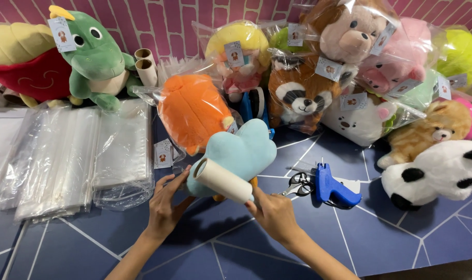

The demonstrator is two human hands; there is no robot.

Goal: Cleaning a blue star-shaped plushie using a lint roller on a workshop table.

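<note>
Dark blue mat [402, 228]; pale blue plush [241, 150], cream roller [223, 180] in both hands [220, 205]

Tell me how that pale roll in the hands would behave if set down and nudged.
The pale roll is a smooth cylinder, so it would probably roll freely on the flat blue mat. Its open end looks hollow, so it is likely light. It looks stiff between the left hand and right hand.

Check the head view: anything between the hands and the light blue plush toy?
Yes, partly. A cream lint roller lies across the light blue plush toy, held between the left hand and the right hand. The left fingertips appear to touch the plush's lower left edge. Nothing else intervenes.
</note>
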